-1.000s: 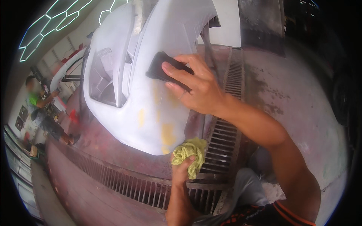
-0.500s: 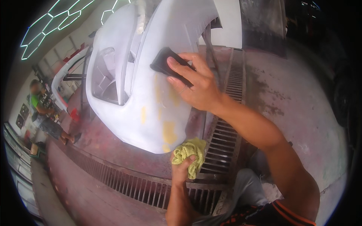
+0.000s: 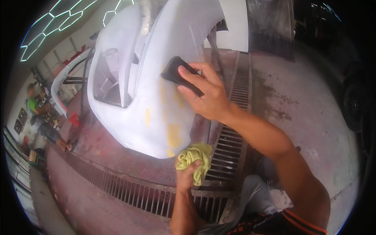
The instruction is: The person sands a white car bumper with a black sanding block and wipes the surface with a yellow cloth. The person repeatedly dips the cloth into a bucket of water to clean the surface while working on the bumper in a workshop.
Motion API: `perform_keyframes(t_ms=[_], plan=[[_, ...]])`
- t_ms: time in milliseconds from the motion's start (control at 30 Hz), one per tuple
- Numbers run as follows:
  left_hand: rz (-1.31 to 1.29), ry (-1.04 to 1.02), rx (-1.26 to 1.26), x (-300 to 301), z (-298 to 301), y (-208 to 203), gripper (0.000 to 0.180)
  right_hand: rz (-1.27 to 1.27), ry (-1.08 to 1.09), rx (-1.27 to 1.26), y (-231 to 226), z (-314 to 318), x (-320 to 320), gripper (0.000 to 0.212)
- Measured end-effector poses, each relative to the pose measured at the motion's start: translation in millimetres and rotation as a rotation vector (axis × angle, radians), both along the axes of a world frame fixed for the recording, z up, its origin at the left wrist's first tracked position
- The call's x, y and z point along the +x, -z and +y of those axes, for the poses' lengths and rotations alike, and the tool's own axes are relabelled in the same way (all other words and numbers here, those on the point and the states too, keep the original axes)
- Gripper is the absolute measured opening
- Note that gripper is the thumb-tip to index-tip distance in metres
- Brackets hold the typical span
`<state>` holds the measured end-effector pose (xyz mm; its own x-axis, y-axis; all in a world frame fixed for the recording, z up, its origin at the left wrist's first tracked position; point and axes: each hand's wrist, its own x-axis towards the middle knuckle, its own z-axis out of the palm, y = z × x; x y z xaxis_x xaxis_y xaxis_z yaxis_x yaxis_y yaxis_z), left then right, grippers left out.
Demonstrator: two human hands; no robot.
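Observation:
A white car bumper [image 3: 129, 121] stands before me, its surface dull, with several yellowish patches [image 3: 173, 135] along the near corner. My right hand [image 3: 211, 94] grips a black sanding block [image 3: 182, 74], thumb and fingers on its two sides, and the block lies against the curved face of the bumper. Lower down, my left hand [image 3: 188, 172] is closed round a crumpled yellow-green cloth [image 3: 197, 156] beside the bumper's bottom corner. Whether the cloth touches the bumper I cannot tell.
Metal floor grates [image 3: 129, 192] run across the reddish floor and along the right. Behind the bumper at the left stand another bumper [image 3: 58, 92], a red bucket [image 3: 74, 119] and a person [image 3: 39, 113] in a green top. A dark wheel [image 3: 352, 103] shows at the far right.
My right hand has slid the sanding block slightly down and to the right over the bumper. The left hand still holds the cloth in nearly the same place.

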<state>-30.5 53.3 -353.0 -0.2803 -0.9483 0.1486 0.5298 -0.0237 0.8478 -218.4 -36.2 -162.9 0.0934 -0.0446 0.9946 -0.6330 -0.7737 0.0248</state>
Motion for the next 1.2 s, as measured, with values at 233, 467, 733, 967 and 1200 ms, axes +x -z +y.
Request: perform_keyframes(t_ms=[233,467,733,967,1200], plan=[[0.018,-0.033,0.007,0.7,1.8,-2.3,0.063,-0.080,0.023,-0.013,-56.8,-10.0,15.6,0.048],[0.052,0.015,-0.017,-5.7,-1.1,-2.2,0.062,0.127,-0.079,0.014,30.8,25.2,16.1,0.053],[0.061,-0.017,0.015,-2.9,3.0,-7.0,0.055,0.132,0.015,-0.111,-53.8,-3.5,30.3,0.054],[0.043,0.048,0.012,1.2,-3.5,2.8,0.057,0.113,0.039,-0.012,16.9,3.1,-15.8,0.062],[0.026,0.020,0.018,1.1,-2.4,4.2,0.058,0.147,-0.038,-0.149,-41.8,-9.9,40.6,0.059]])
